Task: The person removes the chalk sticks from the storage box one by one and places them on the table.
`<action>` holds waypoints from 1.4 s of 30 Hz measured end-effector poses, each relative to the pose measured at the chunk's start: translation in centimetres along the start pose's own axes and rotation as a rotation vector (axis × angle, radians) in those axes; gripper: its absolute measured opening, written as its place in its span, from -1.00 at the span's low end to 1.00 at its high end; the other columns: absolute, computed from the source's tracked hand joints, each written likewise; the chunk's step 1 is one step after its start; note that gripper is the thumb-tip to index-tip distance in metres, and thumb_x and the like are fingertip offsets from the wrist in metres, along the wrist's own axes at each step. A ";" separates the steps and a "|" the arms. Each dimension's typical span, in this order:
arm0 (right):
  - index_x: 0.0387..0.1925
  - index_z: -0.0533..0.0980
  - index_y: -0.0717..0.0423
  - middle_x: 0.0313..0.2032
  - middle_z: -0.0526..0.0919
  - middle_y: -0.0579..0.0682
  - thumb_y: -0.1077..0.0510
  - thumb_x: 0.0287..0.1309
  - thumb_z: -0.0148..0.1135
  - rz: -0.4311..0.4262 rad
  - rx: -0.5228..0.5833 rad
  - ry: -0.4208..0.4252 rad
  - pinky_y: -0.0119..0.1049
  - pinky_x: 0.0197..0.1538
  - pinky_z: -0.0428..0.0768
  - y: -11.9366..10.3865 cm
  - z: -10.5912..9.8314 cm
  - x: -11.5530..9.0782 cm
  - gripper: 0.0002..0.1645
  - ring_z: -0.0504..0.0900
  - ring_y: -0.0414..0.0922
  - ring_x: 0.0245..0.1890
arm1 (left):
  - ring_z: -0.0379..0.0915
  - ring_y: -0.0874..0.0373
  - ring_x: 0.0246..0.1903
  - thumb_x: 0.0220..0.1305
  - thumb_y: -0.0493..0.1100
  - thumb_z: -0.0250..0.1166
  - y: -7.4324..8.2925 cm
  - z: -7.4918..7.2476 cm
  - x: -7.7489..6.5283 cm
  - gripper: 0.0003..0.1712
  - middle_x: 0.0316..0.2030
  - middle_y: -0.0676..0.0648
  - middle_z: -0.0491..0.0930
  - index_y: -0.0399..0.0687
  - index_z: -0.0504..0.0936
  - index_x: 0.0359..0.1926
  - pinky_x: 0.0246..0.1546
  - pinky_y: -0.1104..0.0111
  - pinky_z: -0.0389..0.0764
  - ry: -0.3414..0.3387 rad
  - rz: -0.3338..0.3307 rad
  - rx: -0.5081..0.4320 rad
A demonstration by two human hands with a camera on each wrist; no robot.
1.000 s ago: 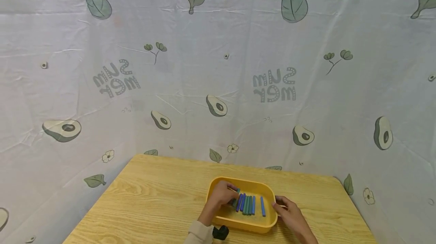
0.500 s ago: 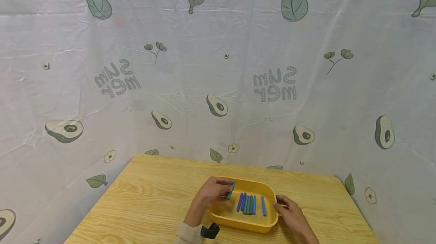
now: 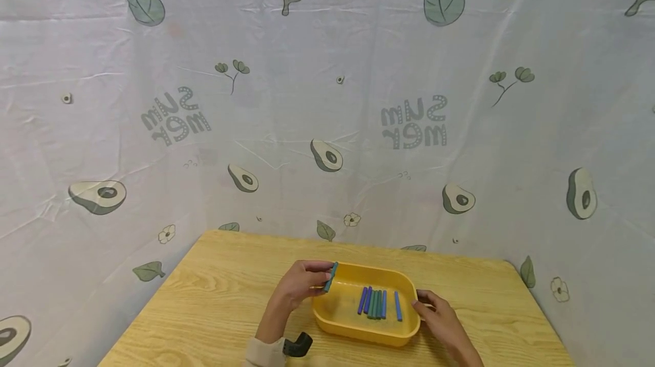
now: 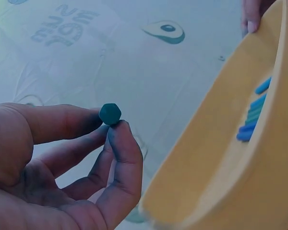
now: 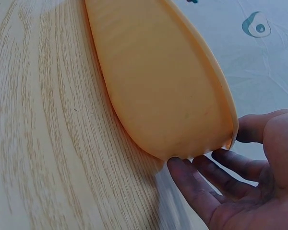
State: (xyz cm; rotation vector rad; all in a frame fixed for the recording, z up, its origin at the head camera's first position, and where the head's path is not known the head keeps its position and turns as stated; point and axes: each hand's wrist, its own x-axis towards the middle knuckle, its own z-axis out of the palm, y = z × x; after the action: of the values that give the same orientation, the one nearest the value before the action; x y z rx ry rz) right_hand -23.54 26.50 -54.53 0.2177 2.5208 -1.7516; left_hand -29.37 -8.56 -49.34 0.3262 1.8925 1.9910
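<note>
My left hand pinches a teal chalk stick between thumb and fingertips, above the left rim of a yellow tray. In the left wrist view the stick's six-sided end faces the camera, and dark smudges mark the fingers. Several blue, purple and green chalk sticks lie side by side in the tray; one blue stick lies apart to their right. My right hand grips the tray's right end, thumb at the rim and fingers against the outside.
The tray stands on a wood-grain table. Behind it hangs a pale curtain printed with leaves and avocados. A black band is on the left wrist, by a beige sleeve.
My left hand has lifted the teal chalk stick from inside the tray and carried it left to the rim. My right hand stays at the tray's right end.
</note>
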 end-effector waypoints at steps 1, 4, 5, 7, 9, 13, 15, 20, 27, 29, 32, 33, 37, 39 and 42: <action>0.44 0.41 0.44 0.24 0.59 0.37 0.12 0.62 0.12 0.001 0.003 0.001 -0.04 0.03 0.81 0.0 0.0 0.0 -0.42 0.74 0.11 0.10 | 0.68 0.22 -0.24 0.52 -0.29 0.30 0.0 -0.3 -0.2 -0.51 0.00 -0.20 0.73 -0.40 0.59 0.37 -0.22 0.41 0.74 0.010 0.004 0.005; 0.44 0.41 0.44 0.25 0.59 0.37 0.13 0.61 0.12 0.004 0.014 -0.004 -0.04 0.03 0.81 0.1 0.1 0.1 -0.42 0.74 0.10 0.10 | 0.71 0.22 -0.21 0.51 -0.27 0.30 -0.2 -1.2 -0.7 -0.50 0.05 -0.22 0.75 -0.40 0.58 0.38 -0.16 0.38 0.77 0.048 0.008 0.025; 0.44 0.40 0.44 0.25 0.59 0.37 0.13 0.62 0.12 0.007 0.020 -0.006 -0.04 0.03 0.81 0.1 0.1 0.1 -0.42 0.74 0.10 0.09 | 0.72 0.22 -0.19 0.51 -0.27 0.30 -0.3 -1.5 -0.9 -0.50 0.07 -0.23 0.75 -0.39 0.58 0.38 -0.14 0.36 0.79 0.060 0.011 0.034; 0.44 0.40 0.44 0.25 0.58 0.38 0.14 0.62 0.11 0.009 0.027 -0.010 -0.03 0.02 0.81 0.0 0.1 0.1 -0.42 0.74 0.10 0.09 | 0.74 0.19 -0.15 0.51 -0.26 0.31 -0.5 -2.1 -1.1 -0.49 0.10 -0.25 0.75 -0.38 0.58 0.38 -0.10 0.34 0.80 0.080 0.015 0.044; 0.44 0.40 0.44 0.25 0.58 0.38 0.14 0.62 0.11 0.007 0.026 -0.009 -0.03 0.02 0.81 0.0 0.1 0.0 -0.43 0.75 0.09 0.08 | 0.73 0.19 -0.14 0.52 -0.25 0.30 -0.6 -2.6 -1.3 -0.49 0.12 -0.26 0.73 -0.38 0.58 0.39 -0.09 0.34 0.79 0.095 0.021 0.054; 0.44 0.41 0.43 0.23 0.60 0.36 0.14 0.62 0.12 -0.002 0.006 -0.002 -0.04 0.03 0.81 -0.1 0.0 -0.1 -0.43 0.75 0.09 0.07 | 0.67 0.20 -0.18 0.53 -0.25 0.29 -1.0 -3.9 -1.7 -0.49 0.05 -0.23 0.72 -0.38 0.57 0.40 -0.12 0.35 0.77 0.128 0.031 0.069; 0.43 0.42 0.43 0.23 0.60 0.35 0.14 0.61 0.12 -0.004 -0.002 0.000 -0.04 0.03 0.81 -0.2 -0.1 -0.1 -0.43 0.75 0.09 0.08 | 0.66 0.20 -0.20 0.54 -0.25 0.28 -1.1 -4.6 -1.8 -0.49 0.00 -0.17 0.72 -0.39 0.56 0.40 -0.11 0.34 0.77 0.142 0.033 0.077; 0.43 0.42 0.43 0.22 0.61 0.35 0.10 0.61 0.13 0.009 -0.007 -0.002 -0.04 0.03 0.81 -0.1 0.0 0.0 -0.42 0.74 0.08 0.08 | 0.70 0.16 -0.16 0.55 -0.25 0.26 -1.6 -6.2 -2.3 -0.47 0.01 -0.18 0.70 -0.40 0.53 0.43 -0.04 0.29 0.80 0.170 0.028 0.079; 0.43 0.42 0.43 0.23 0.60 0.36 0.10 0.62 0.13 0.010 -0.006 0.006 -0.03 0.01 0.81 0.0 0.1 0.1 -0.42 0.74 0.09 0.08 | 0.69 0.18 -0.18 0.54 -0.27 0.25 -2.4 -7.4 -2.8 -0.48 0.12 -0.31 0.67 -0.44 0.53 0.41 -0.04 0.26 0.80 0.238 0.021 0.106; 0.43 0.41 0.43 0.24 0.60 0.36 0.10 0.62 0.13 0.009 -0.006 0.006 -0.03 0.01 0.81 -0.1 0.1 0.0 -0.42 0.74 0.10 0.09 | 0.71 0.15 -0.17 0.52 -0.28 0.26 -2.7 -7.6 -2.8 -0.49 0.15 -0.35 0.66 -0.45 0.54 0.39 -0.04 0.24 0.80 0.266 0.017 0.124; 0.44 0.41 0.43 0.25 0.59 0.37 0.11 0.62 0.12 0.007 -0.005 0.004 -0.04 0.02 0.81 -0.1 0.1 0.0 -0.41 0.74 0.10 0.09 | 0.74 0.12 -0.17 0.50 -0.30 0.27 -3.3 -7.8 -2.6 -0.50 0.11 -0.37 0.68 -0.47 0.57 0.36 -0.07 0.23 0.80 0.302 0.015 0.157; 0.44 0.41 0.43 0.25 0.59 0.37 0.11 0.62 0.12 0.006 -0.003 0.004 -0.03 0.02 0.81 -0.2 0.1 0.0 -0.41 0.74 0.10 0.09 | 0.75 0.12 -0.18 0.49 -0.30 0.28 -3.6 -7.9 -2.5 -0.51 0.09 -0.37 0.70 -0.48 0.58 0.34 -0.09 0.24 0.80 0.312 0.014 0.168; 0.44 0.41 0.43 0.24 0.60 0.36 0.11 0.62 0.12 0.006 -0.003 0.002 -0.04 0.02 0.81 -0.3 0.0 -0.1 -0.42 0.74 0.10 0.09 | 0.73 0.14 -0.23 0.47 -0.32 0.28 -4.7 -8.2 -2.1 -0.54 0.00 -0.32 0.75 -0.47 0.61 0.30 -0.20 0.28 0.77 0.337 0.000 0.213; 0.43 0.42 0.43 0.23 0.61 0.35 0.10 0.62 0.13 0.008 -0.010 0.003 -0.04 0.02 0.81 -0.3 0.0 -0.1 -0.41 0.74 0.08 0.08 | 0.74 0.13 -0.22 0.46 -0.33 0.29 -5.1 -8.3 -2.0 -0.55 -0.01 -0.31 0.75 -0.48 0.62 0.29 -0.22 0.27 0.77 0.339 -0.002 0.244; 0.43 0.42 0.43 0.22 0.62 0.34 0.09 0.62 0.13 0.012 -0.015 0.001 -0.04 0.02 0.81 -0.2 0.0 0.0 -0.41 0.74 0.07 0.07 | 0.76 0.05 -0.19 0.41 -0.36 0.31 -5.7 -8.1 -1.9 -0.56 -0.04 -0.33 0.77 -0.51 0.64 0.24 -0.21 0.23 0.77 0.344 0.019 0.305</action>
State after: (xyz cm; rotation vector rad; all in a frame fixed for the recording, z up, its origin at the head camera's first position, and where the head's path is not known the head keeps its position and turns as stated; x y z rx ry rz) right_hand -23.58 26.42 -54.37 0.2317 2.5274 -1.7279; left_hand -30.42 -16.60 -55.36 0.0809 2.4225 1.8608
